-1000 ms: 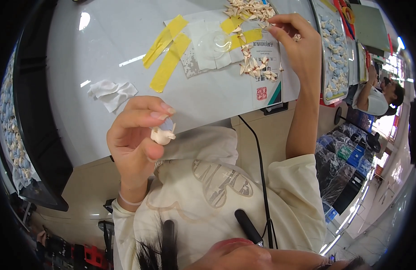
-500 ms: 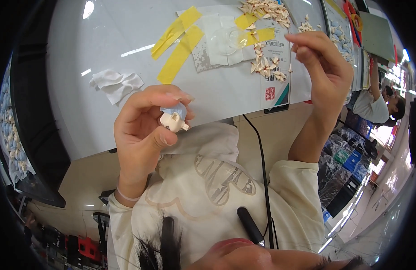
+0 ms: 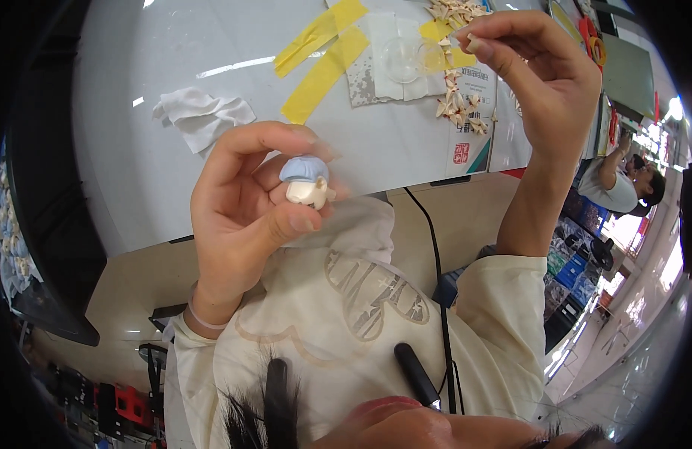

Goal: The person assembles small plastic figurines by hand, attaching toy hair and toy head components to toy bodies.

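A small cream figurine head [image 3: 308,193] with a pale blue cap or hair is gripped between the thumb and fingers of my left hand [image 3: 237,198], just over the table's near edge. My right hand [image 3: 544,82] is raised at the upper right, thumb and index fingertip pinched together. Whether a tiny piece sits in that pinch is too small to tell. Beneath and beside those fingertips lie several small pointed cream pieces [image 3: 452,101] with reddish tips. A clear round disc [image 3: 400,63] rests on a white pad [image 3: 382,37] to their left.
Yellow tape strips [image 3: 323,75] and a crumpled white cloth [image 3: 203,118] lie on the grey-white table [image 3: 144,187]. A tray of blue and cream parts [image 3: 13,232] stands at far left. A black cable [image 3: 436,262] hangs before me. Another person [image 3: 623,179] is at the right.
The figurine head has turned in my left hand, showing more of its blue top. My right hand has risen and shifted slightly left, over the cream pieces. The view has shifted a little.
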A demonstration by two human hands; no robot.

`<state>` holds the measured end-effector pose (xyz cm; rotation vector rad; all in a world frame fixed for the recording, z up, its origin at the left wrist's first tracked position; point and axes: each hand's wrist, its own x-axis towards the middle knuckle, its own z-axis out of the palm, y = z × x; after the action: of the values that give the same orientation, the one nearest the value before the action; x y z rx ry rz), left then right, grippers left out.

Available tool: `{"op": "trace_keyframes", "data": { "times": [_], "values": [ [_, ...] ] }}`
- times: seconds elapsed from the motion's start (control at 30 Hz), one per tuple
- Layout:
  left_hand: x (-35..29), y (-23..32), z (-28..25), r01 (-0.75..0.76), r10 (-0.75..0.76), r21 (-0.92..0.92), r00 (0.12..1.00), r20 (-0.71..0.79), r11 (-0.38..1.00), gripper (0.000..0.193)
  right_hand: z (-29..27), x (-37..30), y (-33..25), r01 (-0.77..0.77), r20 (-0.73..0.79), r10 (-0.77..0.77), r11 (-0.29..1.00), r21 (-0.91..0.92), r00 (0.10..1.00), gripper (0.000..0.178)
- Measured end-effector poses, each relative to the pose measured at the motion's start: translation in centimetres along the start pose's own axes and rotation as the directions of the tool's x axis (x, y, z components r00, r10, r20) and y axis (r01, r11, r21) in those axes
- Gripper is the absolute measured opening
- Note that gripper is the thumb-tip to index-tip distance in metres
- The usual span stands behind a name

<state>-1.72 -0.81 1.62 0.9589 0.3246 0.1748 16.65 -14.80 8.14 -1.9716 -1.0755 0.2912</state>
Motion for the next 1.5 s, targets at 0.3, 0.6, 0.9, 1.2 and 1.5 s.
{"op": "trace_keyframes", "data": {
  "times": [0.3,0.6,0.9,1.2,1.5],
  "values": [
    [0.6,-0.6,-1.0,-0.014,0.052,-0.232,0.986,0.159,0.973,0.039,0.5,0.4,-0.1,-0.099,0.060,0.105,0.991,-0.087,0.993,0.011],
    [0.6,-0.5,-0.7,0.006,0.036,-0.243,0.985,0.170,0.970,0.035,2.0,2.6,-3.5,-0.202,0.098,0.274,0.868,-0.454,0.957,0.010],
    [0.6,-0.6,0.2,0.051,0.011,-0.320,0.982,0.187,0.946,0.035,1.9,-1.7,-1.2,0.009,0.012,-0.007,0.987,-0.163,1.000,0.014],
    [0.2,-1.3,0.3,-0.103,0.120,-0.142,0.985,0.124,0.985,0.040,6.4,-5.1,-2.5,-0.152,0.013,0.170,0.838,0.525,0.985,0.022],
    [-0.6,-1.1,0.6,-0.485,0.446,0.303,0.874,0.193,0.820,0.036,6.8,-5.7,-4.1,-0.176,-0.016,0.200,0.896,0.407,0.980,0.027]
  ]
}}
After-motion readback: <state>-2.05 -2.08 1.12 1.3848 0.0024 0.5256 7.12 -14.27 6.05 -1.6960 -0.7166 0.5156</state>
